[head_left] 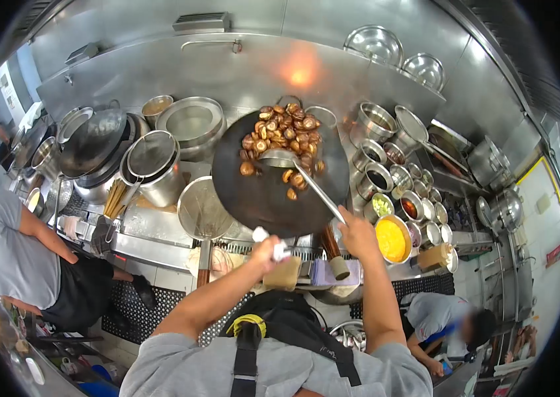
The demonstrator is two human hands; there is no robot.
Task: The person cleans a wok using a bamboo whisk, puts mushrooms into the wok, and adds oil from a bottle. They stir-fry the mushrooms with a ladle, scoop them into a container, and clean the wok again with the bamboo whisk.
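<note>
A large black wok (260, 205) is in front of me, with brown mushrooms (286, 135) heaped toward its far side and a few loose nearer the middle. My left hand (265, 255) is closed on a white cloth (281, 251) at the wok's near edge; whatever part of the wok lies under the cloth is hidden. My right hand (359, 235) grips the long handle of a metal ladle (320, 190), whose bowl rests against the near side of the mushroom heap. Below my right hand lies a brown wooden handle (330, 246).
A mesh strainer (204, 206) and steel pots (191, 122) stand left of the wok. Sauce containers and a bowl of yellow liquid (392, 239) crowd the right. Flame glow (300, 69) shows behind. One person (22, 251) stands left; another (445, 324) bends at lower right.
</note>
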